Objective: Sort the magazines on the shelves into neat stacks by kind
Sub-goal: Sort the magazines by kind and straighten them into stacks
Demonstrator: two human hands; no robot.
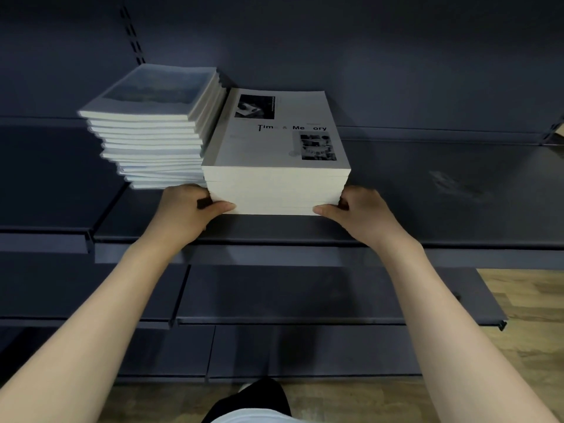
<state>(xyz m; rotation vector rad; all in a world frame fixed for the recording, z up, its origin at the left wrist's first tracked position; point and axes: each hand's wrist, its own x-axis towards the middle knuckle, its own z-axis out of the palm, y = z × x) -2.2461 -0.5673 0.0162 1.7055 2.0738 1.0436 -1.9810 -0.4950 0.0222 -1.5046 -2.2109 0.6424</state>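
Two hands square a stack on a dark metal shelf.
The left hand (189,209) and right hand (361,209) grip the lower front corners of the white stack (274,166), thumbs pressed to its smooth paper edges. Just beyond the left hand, the blue-covered pile (152,129) fans unevenly and likely needs aligning next.

Dark navy metal shelves (427,190) step down in 3 tiers before a matching back panel (335,41); a light wooden floor (525,331) shows lower right. Lighting is dim.
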